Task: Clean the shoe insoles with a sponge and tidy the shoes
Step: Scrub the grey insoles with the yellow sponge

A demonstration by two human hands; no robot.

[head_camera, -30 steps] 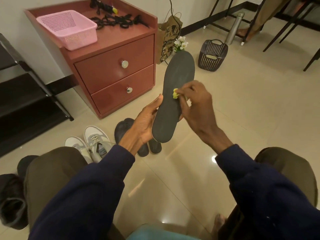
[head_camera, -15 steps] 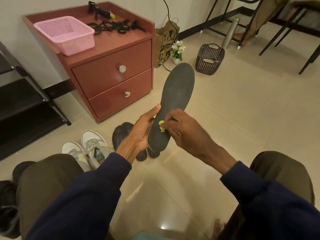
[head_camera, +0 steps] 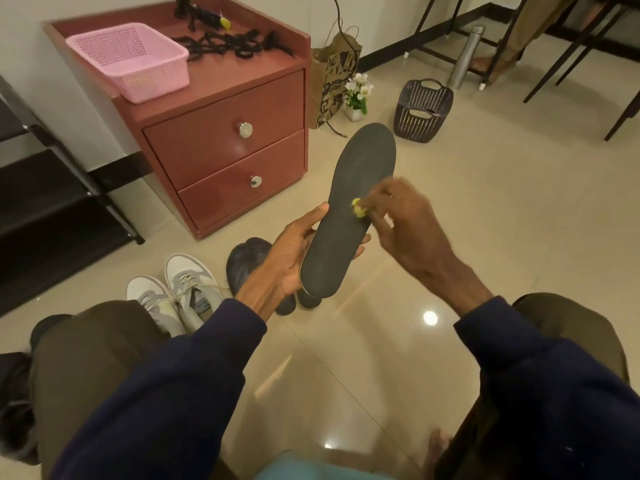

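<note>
Two hands are working: left hand (head_camera: 294, 258) is gripping the dark insole (head_camera: 349, 213); right hand (head_camera: 405, 223) is pinching a yellow sponge (head_camera: 358, 211) against it.

Cabinet (head_camera: 225, 157) top: tray (head_camera: 131, 60) at front-left corner, cords (head_camera: 235, 43) along back edge. Floor (head_camera: 485, 220): rack (head_camera: 41, 209) left of cabinet; bag (head_camera: 332, 77) just right of it, flower pot (head_camera: 356, 95) before bag, basket (head_camera: 422, 110) further right, bottle (head_camera: 465, 57) behind basket. Sneakers (head_camera: 173, 299) before cabinet, dark shoes (head_camera: 247, 261) to their right, insole (head_camera: 356, 188) above those.
</note>
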